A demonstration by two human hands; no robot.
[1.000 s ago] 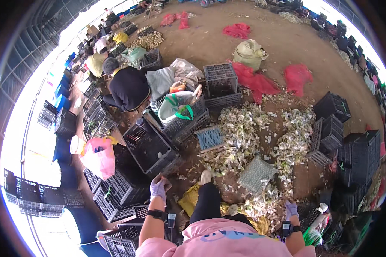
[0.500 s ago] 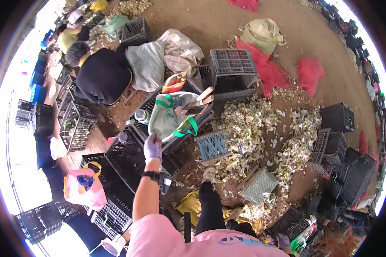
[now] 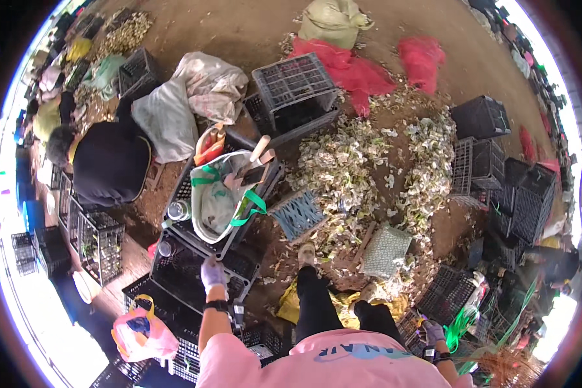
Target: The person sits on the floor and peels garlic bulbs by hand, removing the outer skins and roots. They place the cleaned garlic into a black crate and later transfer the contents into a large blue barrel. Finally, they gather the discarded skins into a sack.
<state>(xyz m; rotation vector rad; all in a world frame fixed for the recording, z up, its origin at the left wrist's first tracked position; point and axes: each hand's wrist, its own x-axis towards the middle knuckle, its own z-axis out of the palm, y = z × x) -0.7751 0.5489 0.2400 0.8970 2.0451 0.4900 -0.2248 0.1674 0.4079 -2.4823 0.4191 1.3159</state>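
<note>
Head view, looking down on a dirt-floored sorting area. Left hand (image 3: pixel 213 274), gloved, reaching forward over the rim of a black plastic crate (image 3: pixel 194 268); fingers loosely curled, touching or just above the crate edge, closed on nothing visible. Right hand (image 3: pixel 432 332), also gloved, low at the right beside a dark crate (image 3: pixel 447 292) and green strapping (image 3: pixel 462 326); too small to tell whether the fingers are spread or pinched. Just beyond the left hand, a second black crate (image 3: pixel 239 233) carrying an open white bag with green handles (image 3: pixel 218 194), a tan tube-shaped thing (image 3: pixel 258 149) sticking up at its far edge. Blue slatted crate (image 3: pixel 297 214) tilted just right of the bag. Pale heap of leaf trimmings (image 3: pixel 368 168) spread across the ground, well ahead of the foot (image 3: pixel 307 253). Another person in dark clothing (image 3: pixel 110 161) crouched at left. Pink bag (image 3: pixel 139 331) near the lower left.
</note>
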